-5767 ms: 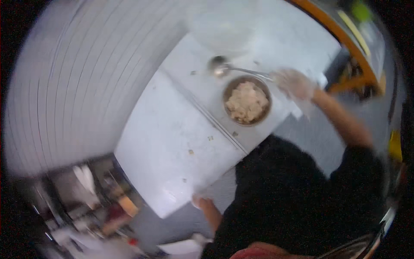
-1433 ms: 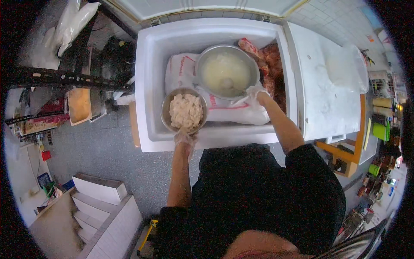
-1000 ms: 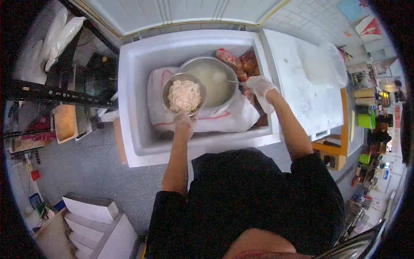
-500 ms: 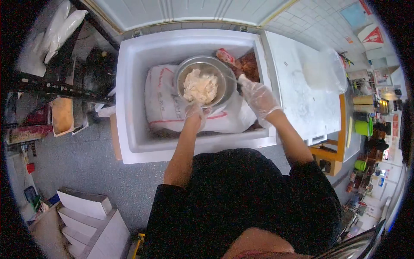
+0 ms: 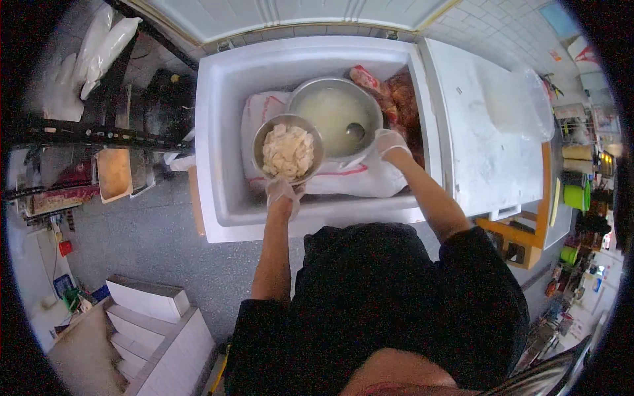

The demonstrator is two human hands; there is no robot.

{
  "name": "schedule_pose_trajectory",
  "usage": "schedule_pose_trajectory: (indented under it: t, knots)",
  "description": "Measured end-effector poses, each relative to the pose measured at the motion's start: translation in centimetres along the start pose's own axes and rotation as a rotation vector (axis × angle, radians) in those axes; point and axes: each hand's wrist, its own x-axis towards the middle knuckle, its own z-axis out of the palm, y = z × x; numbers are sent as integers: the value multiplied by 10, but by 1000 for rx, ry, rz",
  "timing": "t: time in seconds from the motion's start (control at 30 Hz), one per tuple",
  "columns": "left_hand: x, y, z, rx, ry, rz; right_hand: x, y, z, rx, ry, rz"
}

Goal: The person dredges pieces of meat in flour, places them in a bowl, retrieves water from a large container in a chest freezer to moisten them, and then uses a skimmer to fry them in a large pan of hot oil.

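My left hand (image 5: 282, 191), in a clear plastic glove, grips the near rim of a metal bowl (image 5: 319, 158) heaped with pale, soft-looking pieces (image 5: 288, 150). This bowl is held over the left edge of a larger metal pot (image 5: 378, 112) of cloudy, yellowish liquid (image 5: 330, 109). A dark, round ladle head (image 5: 355, 132) shows in the liquid. My right hand (image 5: 392, 144), also gloved, is closed at the pot's right rim, beside the ladle; its fingertips and the ladle's handle are hard to make out.
The pot rests on a white sack (image 5: 360, 181) inside an open chest freezer (image 5: 228, 138). Reddish-brown frozen packages (image 5: 403, 99) lie at its right. A white surface (image 5: 489, 158) carrying a clear plastic tub (image 5: 522, 105) adjoins the freezer. Shelving (image 5: 86, 132) stands on the left.
The bowl of pale pieces has moved left and nearer me, uncovering the pot's liquid and the ladle head. My right hand has come down to the pot's right rim.
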Motion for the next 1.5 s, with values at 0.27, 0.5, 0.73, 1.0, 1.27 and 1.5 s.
schedule_pose_trajectory:
  t: [0.27, 0.5, 0.73, 1.0, 1.27, 1.5]
  knots:
    - [-9, 15, 4, -255, 49, 167, 16, 46, 107, 438, 83, -52]
    - [-22, 46, 4, -288, 112, 124, 0, 40, 14, 137, 50, -114]
    - [-20, 122, 11, 543, -21, 148, -61, 34, -120, 59, 184, -119]
    - [-3, 113, 53, -310, -97, 82, -69, -30, -103, 27, 668, -180]
    - [-29, 181, 73, -986, -78, -321, -83, -37, -103, 36, 281, -38]
    - [-25, 181, 65, -1026, -143, -302, -149, -50, -173, 123, 162, -73]
